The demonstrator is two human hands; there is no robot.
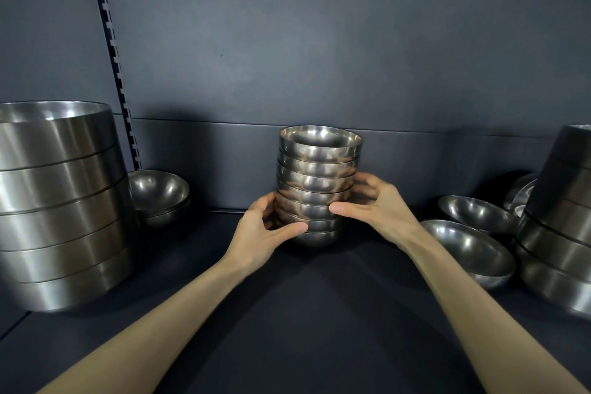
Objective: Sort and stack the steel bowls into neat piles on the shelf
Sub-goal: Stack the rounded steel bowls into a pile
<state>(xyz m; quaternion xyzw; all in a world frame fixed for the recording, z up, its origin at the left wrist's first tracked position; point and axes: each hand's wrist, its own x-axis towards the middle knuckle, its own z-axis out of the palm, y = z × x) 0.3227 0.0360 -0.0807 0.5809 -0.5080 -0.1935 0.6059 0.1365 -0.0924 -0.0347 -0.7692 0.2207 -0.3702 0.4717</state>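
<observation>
A pile of several small steel bowls (pixel 318 169) stands in the middle of the dark shelf (pixel 303 313), near the back wall. My left hand (pixel 265 230) grips the pile low on its left side, thumb across the front of the lowest bowls. My right hand (pixel 377 205) holds the right side a little higher, thumb on the front and fingers curled behind. The pile leans very slightly and its lowest bowl touches the shelf.
A tall pile of large steel bowls (pixel 60 201) fills the left. Small nested bowls (pixel 160 195) sit behind it. Two loose medium bowls (pixel 470 249) lie tilted at the right, beside another tall pile of large bowls (pixel 563 227). A slotted upright (pixel 112 51) runs up the back wall.
</observation>
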